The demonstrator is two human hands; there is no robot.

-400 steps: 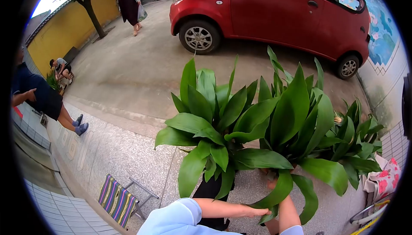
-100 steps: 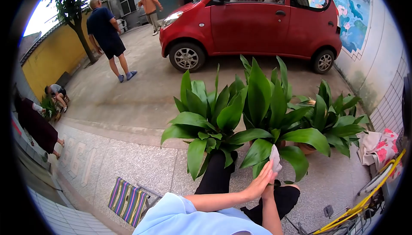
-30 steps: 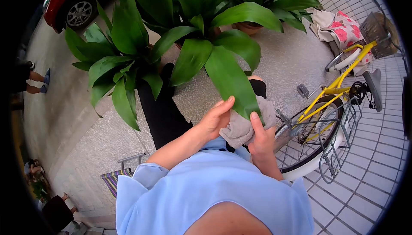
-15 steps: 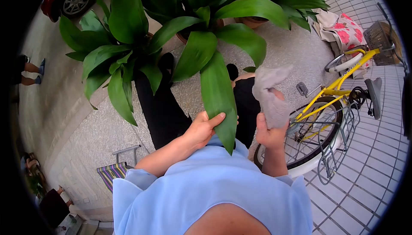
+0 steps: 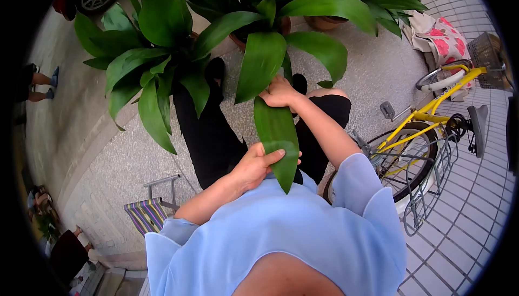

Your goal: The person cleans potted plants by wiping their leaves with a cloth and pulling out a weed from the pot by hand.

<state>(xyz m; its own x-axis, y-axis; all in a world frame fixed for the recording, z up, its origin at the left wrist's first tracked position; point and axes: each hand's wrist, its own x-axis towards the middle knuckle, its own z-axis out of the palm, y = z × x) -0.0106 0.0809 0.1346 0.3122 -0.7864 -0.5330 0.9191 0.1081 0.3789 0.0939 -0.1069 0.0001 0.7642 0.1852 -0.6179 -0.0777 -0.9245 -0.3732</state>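
A long green leaf [image 5: 274, 123] of a potted plant hangs toward my lap, its pointed tip lowest. Near that tip, my left hand [image 5: 254, 167] pinches it, thumb on top and fingers underneath. My right hand [image 5: 281, 92] is closed around the upper part of the same leaf, its fingers partly hidden. The grey cloth does not show; whether it is inside my right hand I cannot tell. Another broad leaf [image 5: 262, 61] hangs just above, close to my right hand.
More leafy plants [image 5: 162, 15] in pots [image 5: 324, 22] stand ahead. To the right, a yellow bicycle [image 5: 432, 116] is beside white tiles, with a floral cloth [image 5: 446, 39] behind it. A striped folding stool [image 5: 145, 216] is at left. A red car and other people's legs show farther left.
My right hand has moved from the right side, where it held the grey cloth, up and left onto the leaf. The cloth has gone out of sight. My left hand keeps its pinch.
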